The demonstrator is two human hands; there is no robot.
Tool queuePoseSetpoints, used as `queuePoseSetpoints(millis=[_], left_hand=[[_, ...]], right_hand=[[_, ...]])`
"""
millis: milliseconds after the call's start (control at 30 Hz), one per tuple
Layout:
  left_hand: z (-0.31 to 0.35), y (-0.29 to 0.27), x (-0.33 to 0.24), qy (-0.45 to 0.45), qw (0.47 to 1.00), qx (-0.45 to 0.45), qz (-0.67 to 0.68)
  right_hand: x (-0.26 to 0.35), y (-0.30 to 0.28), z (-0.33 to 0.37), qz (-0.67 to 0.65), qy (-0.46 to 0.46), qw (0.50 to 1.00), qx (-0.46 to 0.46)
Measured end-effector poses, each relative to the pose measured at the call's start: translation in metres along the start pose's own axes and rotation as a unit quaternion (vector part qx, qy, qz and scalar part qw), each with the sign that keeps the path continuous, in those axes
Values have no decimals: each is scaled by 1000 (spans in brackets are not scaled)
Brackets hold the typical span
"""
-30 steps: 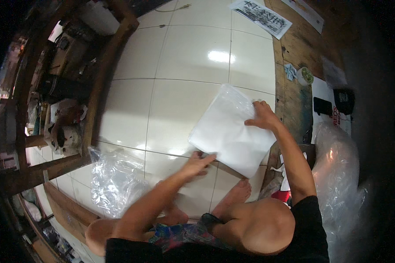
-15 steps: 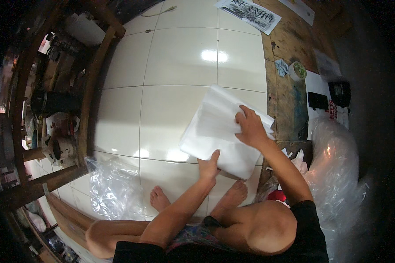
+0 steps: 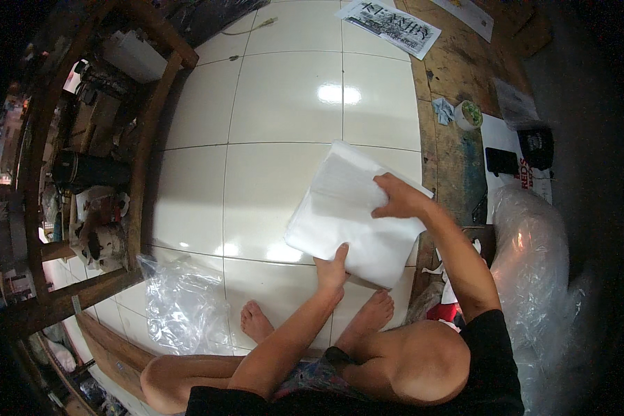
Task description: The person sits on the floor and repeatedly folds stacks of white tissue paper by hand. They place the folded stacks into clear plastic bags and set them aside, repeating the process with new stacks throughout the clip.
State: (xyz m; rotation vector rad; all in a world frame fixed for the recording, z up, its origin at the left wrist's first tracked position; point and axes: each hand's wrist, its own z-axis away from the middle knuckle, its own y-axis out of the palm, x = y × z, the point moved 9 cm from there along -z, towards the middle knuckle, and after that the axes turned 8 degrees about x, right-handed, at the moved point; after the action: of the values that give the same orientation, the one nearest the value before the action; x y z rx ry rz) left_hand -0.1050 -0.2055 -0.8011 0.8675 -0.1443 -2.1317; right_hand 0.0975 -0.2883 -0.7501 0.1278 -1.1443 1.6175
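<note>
A stack of thin white sheets [image 3: 347, 208], slightly see-through on top, is tilted above the tiled floor in front of my feet. I cannot tell whether they are paper or plastic. My left hand [image 3: 331, 269] grips the near edge, its thumb on top and its fingers hidden underneath. Over the stack's right side lies my right hand [image 3: 400, 197], its thumb spread from its fingers, touching the top sheet without visibly gripping it.
Crumpled clear plastic [image 3: 184, 305] lies on the floor at left, beside a wooden shelf frame [image 3: 142, 152]. A worn wooden board [image 3: 454, 159] at right bears a tape roll [image 3: 468, 116], a black phone [image 3: 501, 160] and a printed sheet [image 3: 392, 26]. Clear plastic wrap [image 3: 530, 243] bulges beside my right arm.
My right hand's fingers have straightened from a bent pose, and the raised, rippled top sheet now lies flatter. My left hand keeps its hold. The view has shifted slightly.
</note>
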Motion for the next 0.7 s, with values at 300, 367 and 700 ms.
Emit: queuePoseSetpoints(millis=[300, 367, 700], left_hand=[[-3, 1, 2, 14, 1000, 26, -1], [-1, 2, 0, 13, 1000, 21, -3], [-1, -3, 0, 9, 1000, 1, -18]], right_hand=[[31, 23, 20, 128, 25, 991, -29], [32, 13, 17, 73, -1, 997, -40], [20, -3, 20, 30, 29, 996, -76]])
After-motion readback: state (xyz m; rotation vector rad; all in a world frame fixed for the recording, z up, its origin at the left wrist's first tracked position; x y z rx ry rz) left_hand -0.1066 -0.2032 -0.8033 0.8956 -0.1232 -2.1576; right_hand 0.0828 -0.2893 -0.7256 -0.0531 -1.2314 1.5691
